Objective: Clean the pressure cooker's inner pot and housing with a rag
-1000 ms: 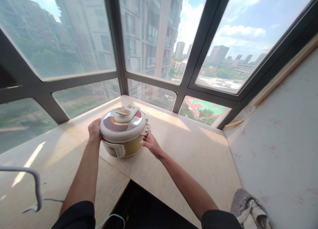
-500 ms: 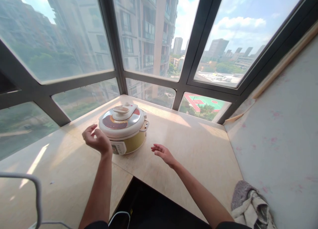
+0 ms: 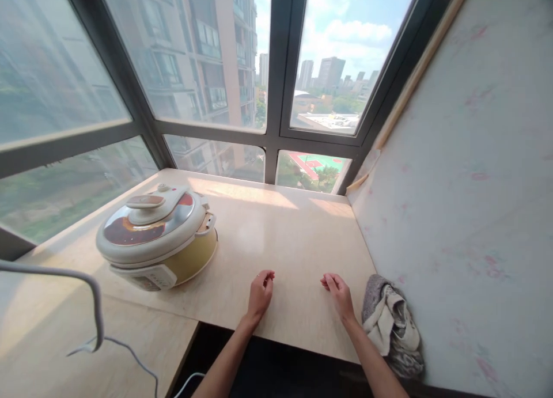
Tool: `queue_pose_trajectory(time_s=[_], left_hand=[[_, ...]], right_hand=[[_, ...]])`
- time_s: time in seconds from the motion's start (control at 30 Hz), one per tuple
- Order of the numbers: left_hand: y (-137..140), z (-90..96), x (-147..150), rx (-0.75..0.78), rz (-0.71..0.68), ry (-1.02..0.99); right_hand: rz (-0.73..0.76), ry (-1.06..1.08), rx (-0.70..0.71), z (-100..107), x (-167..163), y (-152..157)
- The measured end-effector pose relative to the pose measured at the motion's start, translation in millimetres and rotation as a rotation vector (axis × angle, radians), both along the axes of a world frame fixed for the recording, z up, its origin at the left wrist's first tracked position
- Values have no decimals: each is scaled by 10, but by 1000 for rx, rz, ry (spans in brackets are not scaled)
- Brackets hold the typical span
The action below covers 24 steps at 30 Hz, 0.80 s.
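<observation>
Near the tabletop's back-left edge, a lidded cooker

In the head view, I see the left hand and right hand well apart over the front edge, fingers loosely curled; I cannot tell whether the fingertips meet the palms. A crumpled cloth bunches at the right front corner.
</observation>
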<state>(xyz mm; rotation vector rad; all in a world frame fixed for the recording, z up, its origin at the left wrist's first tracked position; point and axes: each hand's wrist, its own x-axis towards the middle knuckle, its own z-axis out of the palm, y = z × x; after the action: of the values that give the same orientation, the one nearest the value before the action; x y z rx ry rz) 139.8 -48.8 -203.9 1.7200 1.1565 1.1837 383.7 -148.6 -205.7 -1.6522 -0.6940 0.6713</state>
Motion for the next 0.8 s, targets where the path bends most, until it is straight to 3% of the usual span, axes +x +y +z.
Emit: queue_pose_trajectory(time_s=[0.1, 0.23, 0.8], left_hand=[[-108, -160, 153, -3, -41, 138], [-149, -220, 198, 44, -65, 288], [-169, -228, 167, 42, -66, 278]], right_hand=[[-15, -64, -8, -95, 65, -117], [9, -175, -46, -161, 35, -116], [39, -267, -93, -164, 18, -108]])
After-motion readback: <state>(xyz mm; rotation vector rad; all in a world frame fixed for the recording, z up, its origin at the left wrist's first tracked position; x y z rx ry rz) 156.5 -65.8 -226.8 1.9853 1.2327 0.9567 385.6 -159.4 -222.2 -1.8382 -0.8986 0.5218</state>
